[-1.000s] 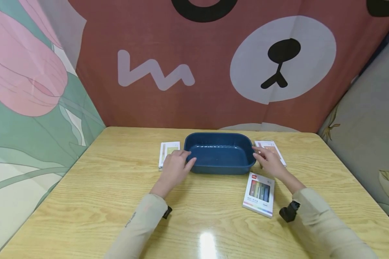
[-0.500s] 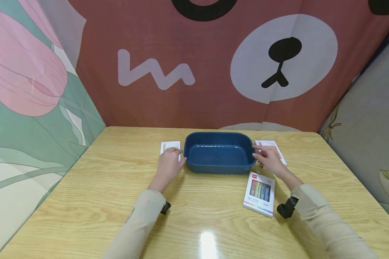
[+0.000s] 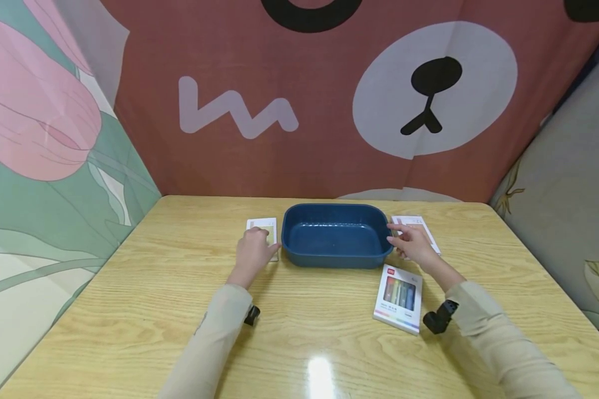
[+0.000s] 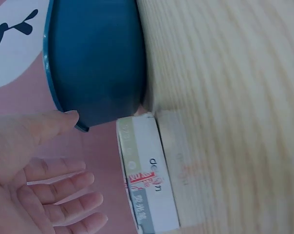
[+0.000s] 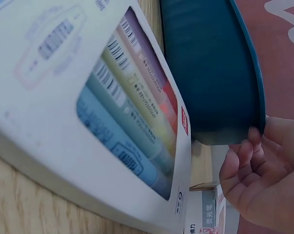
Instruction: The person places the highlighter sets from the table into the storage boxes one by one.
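Your right hand (image 3: 413, 244) pinches the right-end rim of the blue bin (image 3: 336, 261) between thumb and fingers, while your left hand (image 3: 252, 252) holds nothing, its fingers loosely spread and its thumb at the bin's left end, contact unclear. The bin sits upright near the middle of the surface's (image 3: 299, 321) far edge, with a left box (image 3: 263, 223) and right box (image 3: 413, 220) flanking it and a windowed box (image 3: 399, 302) lying nearer the surface's right front corner.
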Demonstrator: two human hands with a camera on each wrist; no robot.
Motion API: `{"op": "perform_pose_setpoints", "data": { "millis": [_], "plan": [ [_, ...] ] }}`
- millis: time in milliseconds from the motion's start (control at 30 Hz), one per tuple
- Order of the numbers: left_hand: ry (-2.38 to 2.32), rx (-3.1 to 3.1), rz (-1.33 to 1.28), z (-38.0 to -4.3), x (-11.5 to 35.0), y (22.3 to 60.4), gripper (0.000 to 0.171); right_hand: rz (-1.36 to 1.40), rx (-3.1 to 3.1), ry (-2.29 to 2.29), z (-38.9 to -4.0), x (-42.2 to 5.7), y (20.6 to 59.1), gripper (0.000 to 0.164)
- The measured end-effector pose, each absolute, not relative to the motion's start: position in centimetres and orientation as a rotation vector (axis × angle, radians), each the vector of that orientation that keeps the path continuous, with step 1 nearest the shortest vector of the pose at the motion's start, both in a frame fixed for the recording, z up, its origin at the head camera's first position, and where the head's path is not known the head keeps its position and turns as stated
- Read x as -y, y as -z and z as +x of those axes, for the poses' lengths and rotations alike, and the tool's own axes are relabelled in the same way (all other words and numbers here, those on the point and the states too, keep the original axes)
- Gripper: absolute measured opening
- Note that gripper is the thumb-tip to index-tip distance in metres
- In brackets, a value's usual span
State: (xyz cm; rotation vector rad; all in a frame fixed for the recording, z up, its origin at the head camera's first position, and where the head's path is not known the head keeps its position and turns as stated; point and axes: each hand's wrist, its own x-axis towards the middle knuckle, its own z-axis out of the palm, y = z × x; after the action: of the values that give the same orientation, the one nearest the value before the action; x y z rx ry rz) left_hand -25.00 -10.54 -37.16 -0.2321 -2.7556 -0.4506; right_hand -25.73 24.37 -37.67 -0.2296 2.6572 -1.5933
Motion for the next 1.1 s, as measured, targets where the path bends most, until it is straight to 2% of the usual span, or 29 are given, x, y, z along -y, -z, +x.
{"op": "perform_pose_setpoints", "data": {
  "millis": [233, 533, 1100],
  "plan": [
    [0.396, 2.908, -0.127, -25.8, 10.8, 37.4, 0.034, -0.209, -2.632, 1.592, -25.7, -24.3, 37.5, 0.044],
    [0.419, 3.026, 0.009, -26.5, 11.0, 37.6, 0.042, -0.198, -2.646, 1.577, -25.8, -24.4, 37.6, 0.043],
    [0.595, 3.052, 0.093, -27.3, 11.3, 38.2, 0.058, -0.178, -2.669, 1.565, -25.7, -24.3, 37.6, 0.042]
  ]
}}
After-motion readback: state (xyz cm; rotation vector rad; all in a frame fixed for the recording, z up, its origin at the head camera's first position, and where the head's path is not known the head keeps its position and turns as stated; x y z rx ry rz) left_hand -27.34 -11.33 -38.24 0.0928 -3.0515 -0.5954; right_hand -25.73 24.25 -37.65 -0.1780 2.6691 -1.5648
